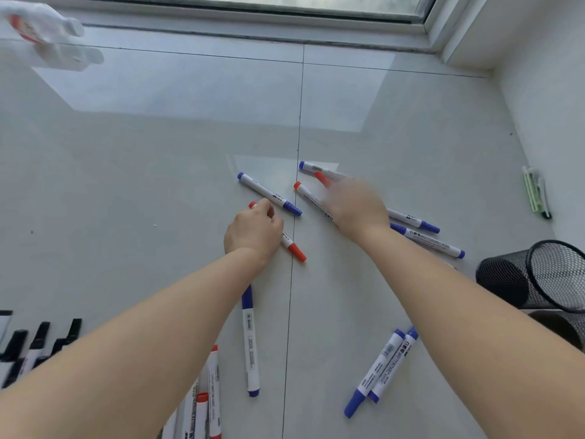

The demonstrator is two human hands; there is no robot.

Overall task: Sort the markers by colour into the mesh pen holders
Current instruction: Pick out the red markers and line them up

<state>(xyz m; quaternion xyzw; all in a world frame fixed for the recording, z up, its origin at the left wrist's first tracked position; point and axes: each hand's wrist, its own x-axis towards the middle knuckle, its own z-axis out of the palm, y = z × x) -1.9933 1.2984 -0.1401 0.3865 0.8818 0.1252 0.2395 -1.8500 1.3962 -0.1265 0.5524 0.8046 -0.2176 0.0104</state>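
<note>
Red and blue markers [269, 194] are lying scattered flat before you; black mesh pen holders [538, 275] are lying tipped at right.

Pale grey glossy tiles [158, 137] are covering the floor, with one dark grout line [297, 185] running from twelve toward six o'clock and another crossing near the top. A window frame [285, 14] is sitting low at twelve o'clock, and daylight is pouring through it, laying a bright patch [205, 87] on the tiles. A white wall [544, 90] is closing in at two o'clock.
</note>
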